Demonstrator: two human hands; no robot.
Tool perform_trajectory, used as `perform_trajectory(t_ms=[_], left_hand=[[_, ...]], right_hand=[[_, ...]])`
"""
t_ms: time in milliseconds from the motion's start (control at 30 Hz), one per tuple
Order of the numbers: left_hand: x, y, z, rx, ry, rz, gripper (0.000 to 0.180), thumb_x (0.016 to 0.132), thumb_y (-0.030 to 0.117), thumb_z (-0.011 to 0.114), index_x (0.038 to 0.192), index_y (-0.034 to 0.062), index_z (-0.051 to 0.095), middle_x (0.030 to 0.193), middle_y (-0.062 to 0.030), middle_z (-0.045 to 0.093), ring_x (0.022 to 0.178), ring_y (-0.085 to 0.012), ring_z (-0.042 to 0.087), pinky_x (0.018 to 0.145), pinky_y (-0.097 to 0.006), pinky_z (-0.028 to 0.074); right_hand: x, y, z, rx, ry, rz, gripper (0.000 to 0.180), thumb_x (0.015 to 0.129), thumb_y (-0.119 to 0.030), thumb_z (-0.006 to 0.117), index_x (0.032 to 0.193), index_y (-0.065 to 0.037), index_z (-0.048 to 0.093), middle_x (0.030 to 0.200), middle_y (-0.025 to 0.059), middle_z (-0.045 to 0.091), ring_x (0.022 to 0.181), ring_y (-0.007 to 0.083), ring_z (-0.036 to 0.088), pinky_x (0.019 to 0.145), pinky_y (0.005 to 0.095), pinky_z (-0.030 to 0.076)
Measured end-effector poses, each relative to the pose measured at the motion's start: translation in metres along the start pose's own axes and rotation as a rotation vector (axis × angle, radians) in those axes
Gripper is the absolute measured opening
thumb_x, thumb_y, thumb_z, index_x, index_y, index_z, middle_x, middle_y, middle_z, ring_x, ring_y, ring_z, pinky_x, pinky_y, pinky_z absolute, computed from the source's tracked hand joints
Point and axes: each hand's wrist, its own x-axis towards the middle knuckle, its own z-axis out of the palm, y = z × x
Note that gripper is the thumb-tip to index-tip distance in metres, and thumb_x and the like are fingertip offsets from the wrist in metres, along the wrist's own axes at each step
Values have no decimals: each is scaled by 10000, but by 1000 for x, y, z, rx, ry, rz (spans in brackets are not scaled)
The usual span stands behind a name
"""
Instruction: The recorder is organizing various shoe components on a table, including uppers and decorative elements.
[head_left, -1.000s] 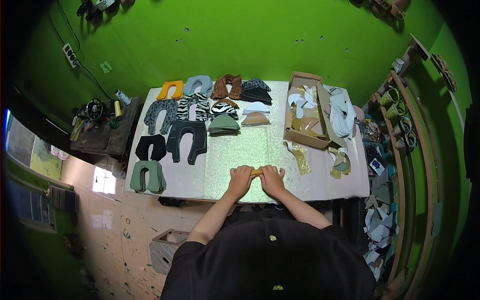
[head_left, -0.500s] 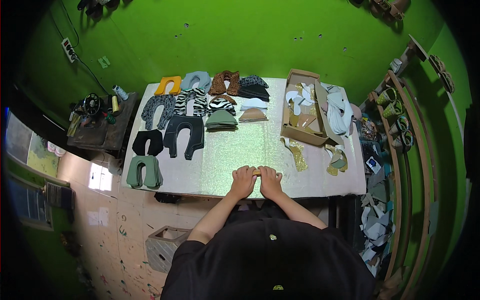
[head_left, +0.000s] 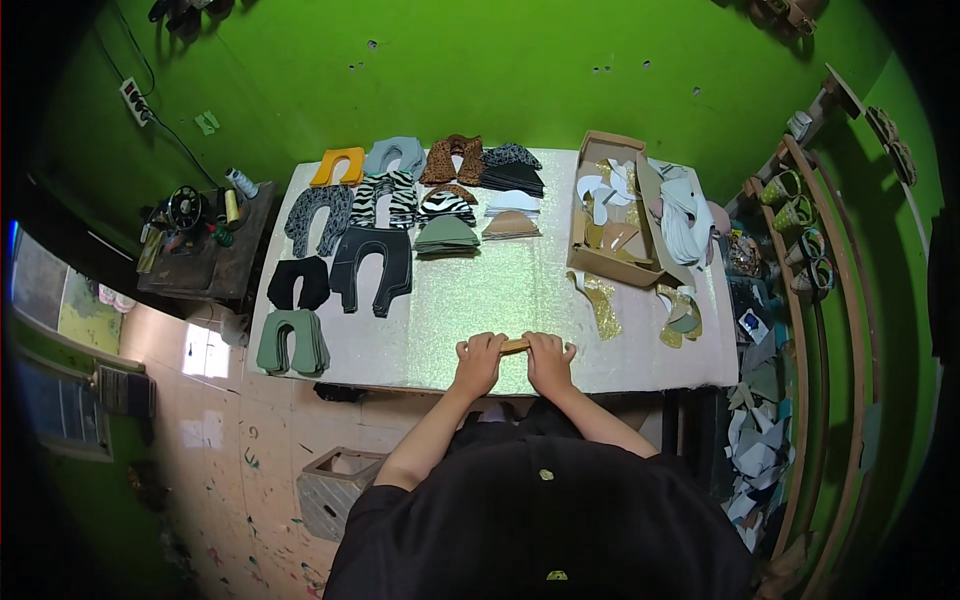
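Note:
Close to the table's front edge, my left hand [head_left: 480,362] and my right hand [head_left: 549,363] are both closed on a short yellow-brown bar [head_left: 514,346], one at each end. Its middle shows between them; its exact kind I cannot make out. Both hands rest at the pale, shiny tabletop [head_left: 470,300]. Beyond them lie a stack of green half-round pieces [head_left: 447,236] and a tan half-round stack [head_left: 511,225]. Right of my right hand is a glittery gold scrap [head_left: 600,308], and farther right sits a gold-and-green pile of cut pieces [head_left: 679,318].
U-shaped stacks, among them green [head_left: 277,345], black [head_left: 347,285], zebra-striped [head_left: 367,207] and yellow [head_left: 322,172], cover the table's left. An open cardboard box [head_left: 612,267] of scraps stands at right beside white material [head_left: 685,225]. A sewing machine [head_left: 185,215] is left; a wooden shoe rack [head_left: 835,240] right.
My hands have moved slightly apart, so more of the yellow-brown bar shows between them. The view has shifted a little; the stacks and box lie as before.

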Motion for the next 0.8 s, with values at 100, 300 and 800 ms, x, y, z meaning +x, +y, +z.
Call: perform_trajectory(t_ms=[100,300,800], left_hand=[[8,0,-1,-65,75,-37,340,872,161,521,1202,103,466,1018,-67,549,975,-229,501,855,-424,264],[59,-15,-21,-450,158,-377,546,821,271,648,1260,59,400,896,-69,618,844,-218,564,861,-402,255],[147,-19,14,-301,399,-703,303,776,305,690,941,102,537,903,-75,603,940,-237,511,830,-400,249]], right_hand=[[7,-2,0,50,20,72,333,834,-123,547,1160,-148,481,1048,42,568,1024,225,484,884,500,247],[53,7,-2,302,77,290,430,792,-181,628,1180,-151,445,920,33,593,949,204,519,842,415,247],[152,30,6,246,144,167,84,810,-162,593,885,-124,595,882,43,624,923,255,544,804,383,357]])
